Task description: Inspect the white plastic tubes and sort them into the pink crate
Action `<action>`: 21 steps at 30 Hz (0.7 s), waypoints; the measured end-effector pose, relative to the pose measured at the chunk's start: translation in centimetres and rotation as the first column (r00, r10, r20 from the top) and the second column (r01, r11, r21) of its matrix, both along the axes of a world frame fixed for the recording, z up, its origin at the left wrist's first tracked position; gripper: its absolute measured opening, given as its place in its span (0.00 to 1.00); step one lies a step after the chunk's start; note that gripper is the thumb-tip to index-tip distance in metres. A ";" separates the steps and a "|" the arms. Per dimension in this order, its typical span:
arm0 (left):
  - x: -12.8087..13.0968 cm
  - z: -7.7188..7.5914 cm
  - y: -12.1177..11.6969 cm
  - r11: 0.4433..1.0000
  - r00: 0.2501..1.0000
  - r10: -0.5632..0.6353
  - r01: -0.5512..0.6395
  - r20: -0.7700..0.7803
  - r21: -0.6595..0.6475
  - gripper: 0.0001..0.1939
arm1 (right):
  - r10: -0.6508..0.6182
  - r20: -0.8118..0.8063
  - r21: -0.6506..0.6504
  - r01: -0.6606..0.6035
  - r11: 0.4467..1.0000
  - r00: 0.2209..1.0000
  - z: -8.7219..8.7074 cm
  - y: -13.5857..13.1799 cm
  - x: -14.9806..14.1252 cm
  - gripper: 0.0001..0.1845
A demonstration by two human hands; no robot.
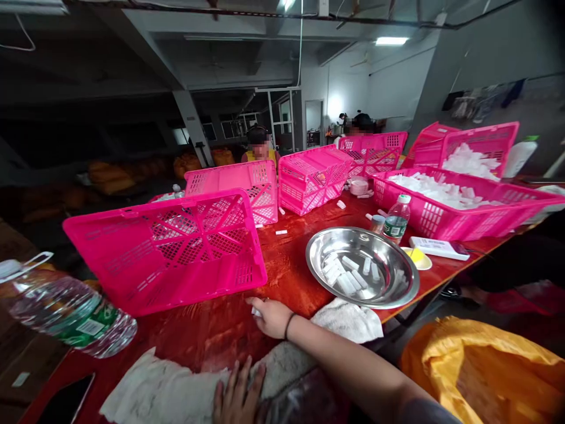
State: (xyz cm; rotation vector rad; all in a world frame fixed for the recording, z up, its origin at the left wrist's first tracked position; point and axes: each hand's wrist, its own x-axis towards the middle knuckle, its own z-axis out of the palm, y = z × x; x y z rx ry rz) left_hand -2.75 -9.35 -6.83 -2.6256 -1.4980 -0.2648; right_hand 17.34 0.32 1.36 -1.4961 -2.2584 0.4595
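Note:
My right hand (pixel 271 318) is closed low over the red table, its fingers curled around a small white piece (pixel 256 311) that is mostly hidden. Fingers spread, my left hand (pixel 239 391) lies flat on a crumpled whitish cloth (pixel 163 388) at the table's front edge. To the right of my right hand stands a wide steel bowl (pixel 397 288) with several small white oblong pieces (pixel 348 280) in it. A pink plastic basket (pixel 176 247) rests on its side just beyond my hands, its opening towards me.
A large water bottle (pixel 75 312) leans at left, near a dark phone (pixel 66 400). More pink baskets (pixel 313 176) stand behind; one basket (pixel 463 218) at right holds many white pieces. A small bottle (pixel 397 221) stands past the bowl. A yellow sack (pixel 441 347) gapes at lower right. Two people sit beyond.

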 end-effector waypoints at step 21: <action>-6.0 2.6 9.8 0.945 0.925 0.287 -0.316 0.249 0.085 0.27 | -0.471 0.277 0.086 0.467 0.880 0.838 8.0 10.6 13.0 0.21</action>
